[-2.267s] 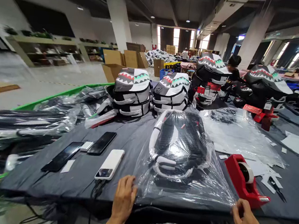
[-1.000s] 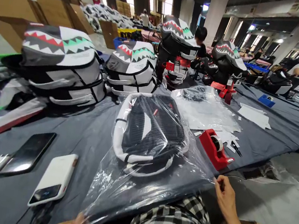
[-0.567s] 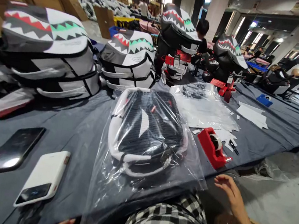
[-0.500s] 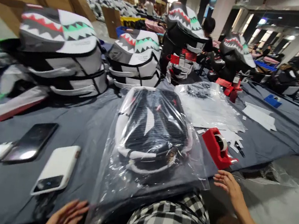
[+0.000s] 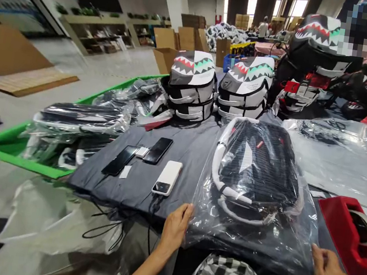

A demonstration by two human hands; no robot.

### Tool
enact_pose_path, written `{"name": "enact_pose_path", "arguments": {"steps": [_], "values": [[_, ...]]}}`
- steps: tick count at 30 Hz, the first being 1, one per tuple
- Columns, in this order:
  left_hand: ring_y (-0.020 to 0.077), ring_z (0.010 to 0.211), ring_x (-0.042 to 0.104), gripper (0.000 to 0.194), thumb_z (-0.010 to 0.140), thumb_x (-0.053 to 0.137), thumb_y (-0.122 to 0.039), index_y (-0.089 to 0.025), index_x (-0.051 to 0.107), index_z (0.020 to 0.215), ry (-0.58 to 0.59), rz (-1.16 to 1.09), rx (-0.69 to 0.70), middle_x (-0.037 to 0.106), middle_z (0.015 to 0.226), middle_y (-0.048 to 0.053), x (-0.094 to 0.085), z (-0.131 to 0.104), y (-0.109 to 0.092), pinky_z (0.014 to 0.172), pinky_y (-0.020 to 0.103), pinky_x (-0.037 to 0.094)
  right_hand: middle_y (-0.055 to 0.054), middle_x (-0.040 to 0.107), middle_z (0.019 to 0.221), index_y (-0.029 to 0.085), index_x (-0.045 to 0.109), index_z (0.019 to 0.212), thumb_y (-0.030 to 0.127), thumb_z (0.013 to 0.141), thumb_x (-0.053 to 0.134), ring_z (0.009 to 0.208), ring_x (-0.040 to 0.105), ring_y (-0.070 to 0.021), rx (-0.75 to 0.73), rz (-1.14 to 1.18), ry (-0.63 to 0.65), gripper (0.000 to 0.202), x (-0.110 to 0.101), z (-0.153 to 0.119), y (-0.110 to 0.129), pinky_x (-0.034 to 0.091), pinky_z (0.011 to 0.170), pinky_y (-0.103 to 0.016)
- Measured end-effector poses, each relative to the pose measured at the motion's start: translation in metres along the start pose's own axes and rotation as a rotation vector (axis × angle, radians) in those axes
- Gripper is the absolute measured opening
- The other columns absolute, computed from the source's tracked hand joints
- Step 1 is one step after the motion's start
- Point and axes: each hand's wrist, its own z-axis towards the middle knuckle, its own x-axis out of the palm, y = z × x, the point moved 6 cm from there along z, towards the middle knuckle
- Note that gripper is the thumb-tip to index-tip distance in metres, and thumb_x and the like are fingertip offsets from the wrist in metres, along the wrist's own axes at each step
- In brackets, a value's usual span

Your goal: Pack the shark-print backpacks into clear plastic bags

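Note:
A black backpack (image 5: 262, 162) with white straps lies flat inside a clear plastic bag (image 5: 199, 221) at the table's front edge. My left hand (image 5: 176, 227) pinches the bag's near left edge between thumb and fingers. At the opposite near corner, my right hand (image 5: 331, 274) grips the plastic the same way. The bag's open-looking end hangs toward my lap between both hands. Right of the bag, close to my right hand, stands a red tape dispenser (image 5: 338, 223) with a roll of tape.
Left on the table lie a white power bank (image 5: 168, 178) with a cable and two phones (image 5: 158, 151). Stacked backpacks (image 5: 192, 86) with shark-teeth prints stand behind. A green-rimmed bin (image 5: 42, 170) holds bagged backpacks. Clear plastic bags (image 5: 348, 151) lie at right.
My view has swung left. Both hands, apart from the bag and with fingers spread before, have taken hold of its near corners. The backpack remains inside the bag.

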Motion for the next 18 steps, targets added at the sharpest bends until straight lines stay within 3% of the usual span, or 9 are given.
{"name": "enact_pose_path", "arguments": {"steps": [4, 8, 11, 14, 18], "values": [[0.0199, 0.067, 0.061, 0.049, 0.089, 0.043, -0.066, -0.022, 0.061, 0.078, 0.046, 0.011, 0.040, 0.066, 0.071, 0.003, 0.003, 0.002, -0.004, 0.068, 0.030, 0.043, -0.004, 0.053, 0.046, 0.029, 0.048, 0.075, 0.076, 0.086, 0.031, 0.037, 0.052, -0.0259, 0.009, -0.112, 0.003, 0.050, 0.002, -0.005, 0.018, 0.025, 0.043, -0.031], [0.0229, 0.072, 0.066, 0.043, 0.090, 0.043, -0.057, -0.022, 0.066, 0.084, -0.041, -0.002, 0.126, 0.072, 0.077, 0.006, -0.008, 0.011, 0.000, 0.073, 0.033, 0.047, -0.001, 0.047, 0.045, 0.029, 0.050, 0.071, 0.078, 0.081, 0.040, 0.035, 0.045, -0.0204, -0.002, -0.037, 0.023, 0.052, 0.003, 0.001, 0.007, 0.024, 0.043, -0.029], [0.0226, 0.066, 0.065, 0.043, 0.086, 0.045, -0.059, -0.023, 0.068, 0.083, -0.080, -0.022, 0.119, 0.068, 0.067, 0.004, -0.022, 0.022, 0.011, 0.069, 0.033, 0.047, 0.000, 0.048, 0.050, 0.027, 0.053, 0.065, 0.086, 0.069, 0.050, 0.042, 0.046, -0.0178, 0.015, 0.244, 0.090, 0.059, 0.006, 0.016, -0.010, 0.032, 0.045, -0.030], [0.0163, 0.049, 0.055, 0.047, 0.077, 0.058, -0.064, -0.021, 0.068, 0.092, 0.013, -0.186, 0.018, 0.058, 0.053, -0.003, -0.024, 0.032, 0.021, 0.056, 0.028, 0.043, 0.000, 0.052, 0.057, 0.024, 0.057, 0.068, 0.087, 0.053, 0.068, 0.049, 0.050, -0.0161, 0.181, 0.638, 0.235, 0.066, 0.013, 0.028, -0.023, 0.043, 0.047, -0.029], [0.0086, 0.043, 0.045, 0.069, 0.065, 0.080, -0.056, -0.024, 0.057, 0.121, 0.081, -0.691, -0.228, 0.052, 0.053, -0.011, -0.016, 0.035, 0.032, 0.046, 0.018, 0.036, 0.009, 0.046, 0.053, 0.027, 0.062, 0.102, 0.066, 0.055, 0.086, 0.042, 0.041, -0.0101, 0.299, 1.014, 0.272, 0.066, 0.015, 0.026, -0.025, 0.035, 0.041, -0.021]]}}
